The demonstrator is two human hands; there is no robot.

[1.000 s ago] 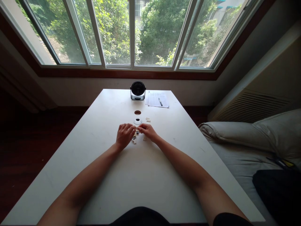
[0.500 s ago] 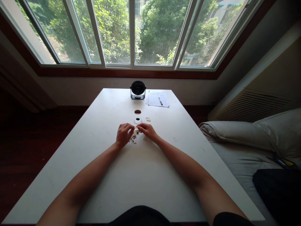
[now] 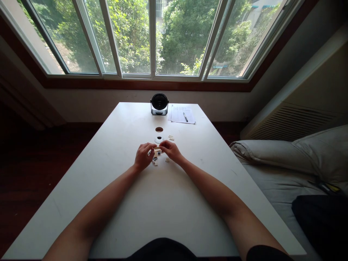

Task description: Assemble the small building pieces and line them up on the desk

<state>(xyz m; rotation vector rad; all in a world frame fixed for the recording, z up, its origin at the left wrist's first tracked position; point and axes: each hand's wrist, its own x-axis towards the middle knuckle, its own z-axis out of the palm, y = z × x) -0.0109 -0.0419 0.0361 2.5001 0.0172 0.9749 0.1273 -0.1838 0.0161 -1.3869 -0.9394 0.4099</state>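
Left hand [image 3: 143, 156] and right hand [image 3: 171, 150] nearly meet by small, knobbly cream pieces [image 3: 156, 154] on the white rectangular worktop [image 3: 163, 203]; I cannot tell whether either grip pinches anything.

Place: a room in a home was suggested by the furnishings.
Couch or bed [image 3: 274, 156]: was padded in pale fabric; which could not be told.
Floor [image 3: 27, 177]: was finished in dark, reddish wood.
Curtain [image 3: 29, 98]: was hung at the left.
Window [image 3: 153, 40]: was edged in brown trim [image 3: 152, 84]; trees [image 3: 185, 36] were seen through it.
Table [image 3: 168, 203]: was set before the window; paper [image 3: 178, 114] and a pen [image 3: 185, 117] were laid on it.
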